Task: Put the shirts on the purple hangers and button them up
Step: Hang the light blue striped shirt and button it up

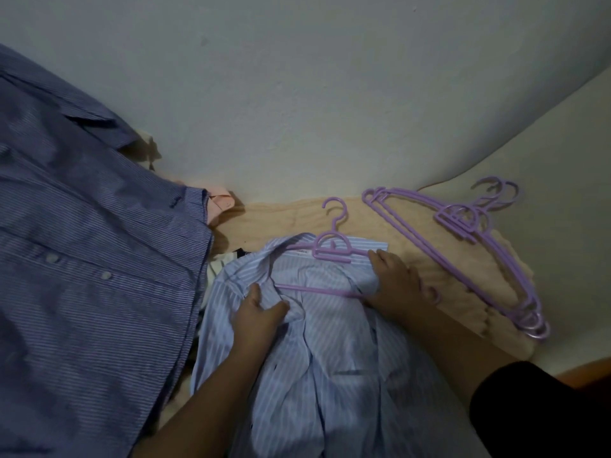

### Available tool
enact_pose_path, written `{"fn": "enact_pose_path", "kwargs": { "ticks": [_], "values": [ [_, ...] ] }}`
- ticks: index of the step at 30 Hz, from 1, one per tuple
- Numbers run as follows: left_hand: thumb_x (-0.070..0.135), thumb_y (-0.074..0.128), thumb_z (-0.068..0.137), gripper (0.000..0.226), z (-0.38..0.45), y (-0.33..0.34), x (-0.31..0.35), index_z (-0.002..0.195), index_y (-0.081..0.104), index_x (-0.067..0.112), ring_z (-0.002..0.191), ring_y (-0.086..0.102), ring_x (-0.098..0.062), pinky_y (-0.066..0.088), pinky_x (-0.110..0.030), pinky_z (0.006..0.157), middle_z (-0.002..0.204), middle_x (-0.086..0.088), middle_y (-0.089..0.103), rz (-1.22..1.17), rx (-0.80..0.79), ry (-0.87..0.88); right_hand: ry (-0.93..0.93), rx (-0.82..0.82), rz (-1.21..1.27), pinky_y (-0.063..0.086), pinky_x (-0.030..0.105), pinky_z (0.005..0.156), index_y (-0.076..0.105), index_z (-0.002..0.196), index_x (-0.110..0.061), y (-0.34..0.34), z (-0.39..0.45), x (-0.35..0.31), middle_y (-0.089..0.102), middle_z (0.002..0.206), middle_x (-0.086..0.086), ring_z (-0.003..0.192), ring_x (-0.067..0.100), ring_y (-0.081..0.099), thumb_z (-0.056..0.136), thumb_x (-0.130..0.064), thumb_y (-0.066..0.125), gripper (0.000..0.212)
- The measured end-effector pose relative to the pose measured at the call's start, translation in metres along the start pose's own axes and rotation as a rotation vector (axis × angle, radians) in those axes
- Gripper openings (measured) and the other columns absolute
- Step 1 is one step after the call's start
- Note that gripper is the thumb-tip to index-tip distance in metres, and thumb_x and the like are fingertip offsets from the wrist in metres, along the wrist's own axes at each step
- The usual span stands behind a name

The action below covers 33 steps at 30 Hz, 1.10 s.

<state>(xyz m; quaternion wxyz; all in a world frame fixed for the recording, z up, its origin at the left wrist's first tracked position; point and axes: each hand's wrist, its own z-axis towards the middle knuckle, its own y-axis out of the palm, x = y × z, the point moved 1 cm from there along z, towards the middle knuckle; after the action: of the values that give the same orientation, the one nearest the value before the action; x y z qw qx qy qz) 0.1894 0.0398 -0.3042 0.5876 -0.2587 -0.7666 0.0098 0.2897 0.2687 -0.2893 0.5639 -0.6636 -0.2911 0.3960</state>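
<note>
- Head view, looking down on a peach blanket (413, 256) spread against a pale wall (314, 94).
- Shirts visible — two striped ones for certain: a light blue striped shirt (330, 342) lying open in the middle, and a dark blue striped shirt (82, 242) filling the left side, two pale buttons showing on its placket.
- A pink garment (220, 201) peeking out beyond the dark shirt's cuff; more cloth bunched between the two shirts, too dim to tell apart.
- One purple hanger (332, 249) inside the light shirt, hook pointing toward the wall, lower bar crossing the chest between the two hands.
- A stack of spare purple hangers (463, 236) on the blanket to the right, well apart from the shirt — at least three hooks, exact count unclear.
- Left hand (258, 315) pinching a fold of the light shirt's front, thumb and fingers curled into the cloth.
- Right hand (393, 279) at the shirt's right shoulder, fingers bent over cloth and hanger arm; a firm grasp or only a press cannot be told.
- Bare blanket between shirt and hanger stack; blanket edge dropping off at lower right beside a black sleeve (545, 408).
- Neck label under the hanger bears print, too blurred to read.
</note>
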Motion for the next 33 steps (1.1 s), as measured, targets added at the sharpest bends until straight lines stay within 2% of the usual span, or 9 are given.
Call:
{"fn": "enact_pose_path", "kwargs": {
  "ticks": [3,7,12,15,18,23,26,29,33],
  "values": [
    [0.039,0.073,0.078,0.088,-0.003,0.000,0.009,0.150,0.030,0.013,0.133,0.038,-0.030,0.036,-0.036,0.103,0.149,-0.012,0.029,0.232,0.130,0.077,0.034,-0.034,-0.023,0.020,0.045,0.110,0.014,0.149,-0.023,0.001,-0.001,0.001,0.012,0.157,0.001,0.144,0.019,0.011,0.079,-0.054,0.063,0.091],
    [0.038,0.080,0.068,0.074,-0.004,-0.007,0.026,0.134,0.049,0.022,0.138,0.026,-0.032,0.029,-0.047,0.107,0.152,-0.009,0.020,0.557,0.363,0.330,0.077,0.001,-0.028,0.023,0.046,0.111,0.019,0.149,-0.024,0.003,-0.007,0.004,0.017,0.155,0.006,0.141,0.025,0.019,0.077,-0.057,0.062,0.089],
    [0.049,0.078,0.067,0.092,0.021,-0.010,0.050,0.146,0.035,0.027,0.145,0.002,-0.026,0.001,-0.045,0.112,0.161,-0.006,0.006,0.959,0.172,0.715,0.121,-0.003,0.030,0.023,0.044,0.111,0.020,0.148,-0.024,0.001,-0.012,0.010,0.019,0.154,0.007,0.140,0.026,0.020,0.075,-0.055,0.065,0.091],
    [0.057,0.083,0.057,0.110,0.041,-0.005,0.063,0.149,0.032,0.024,0.146,0.004,-0.026,0.010,-0.047,0.114,0.161,-0.008,0.006,1.000,0.015,0.901,0.119,-0.022,0.045,0.021,0.045,0.113,0.016,0.149,-0.025,-0.003,-0.008,0.016,0.016,0.155,0.006,0.141,0.026,0.017,0.071,-0.061,0.066,0.100],
    [0.054,0.085,0.059,0.114,0.054,0.005,0.070,0.151,0.024,0.026,0.145,0.017,-0.023,0.026,-0.041,0.111,0.161,-0.002,0.004,0.782,-0.193,0.872,0.092,-0.065,0.058,0.018,0.047,0.114,0.011,0.150,-0.026,-0.005,-0.001,0.021,0.012,0.157,0.004,0.143,0.025,0.014,0.067,-0.062,0.070,0.108],
    [0.064,0.074,0.066,0.117,0.069,0.022,0.064,0.152,0.001,0.033,0.147,0.011,-0.015,0.005,-0.048,0.118,0.160,0.004,0.013,0.956,-0.276,0.792,0.018,-0.141,0.222,0.022,0.039,0.113,0.014,0.150,-0.017,-0.008,0.007,0.018,0.030,0.152,0.008,0.140,0.024,0.027,0.059,-0.057,0.071,0.115],
    [0.064,0.076,0.063,0.124,0.077,0.021,0.053,0.150,-0.007,0.036,0.146,0.010,-0.017,0.012,-0.053,0.117,0.160,0.004,0.010,0.938,-0.339,0.715,-0.043,-0.096,0.317,0.021,0.029,0.111,0.022,0.148,-0.010,-0.010,0.008,0.015,0.034,0.148,0.011,0.138,0.025,0.031,0.051,-0.060,0.059,0.115],
    [0.064,0.077,0.061,0.126,0.077,0.018,0.049,0.148,-0.011,0.040,0.145,0.014,-0.017,0.012,-0.057,0.114,0.159,0.006,0.014,0.959,-0.381,0.694,-0.102,-0.108,0.367,0.021,0.027,0.110,0.025,0.146,-0.010,-0.010,0.012,0.013,0.035,0.147,0.011,0.136,0.024,0.032,0.048,-0.064,0.065,0.119],
    [0.061,0.081,0.059,0.133,0.079,0.011,0.052,0.150,-0.012,0.034,0.142,0.023,-0.019,0.018,-0.058,0.114,0.155,0.007,0.026,0.963,-0.447,0.662,-0.118,-0.215,0.354,0.022,0.023,0.108,0.028,0.146,-0.011,-0.013,0.015,0.006,0.036,0.147,0.008,0.135,0.020,0.033,0.062,-0.036,0.087,0.106]
  ]
}}
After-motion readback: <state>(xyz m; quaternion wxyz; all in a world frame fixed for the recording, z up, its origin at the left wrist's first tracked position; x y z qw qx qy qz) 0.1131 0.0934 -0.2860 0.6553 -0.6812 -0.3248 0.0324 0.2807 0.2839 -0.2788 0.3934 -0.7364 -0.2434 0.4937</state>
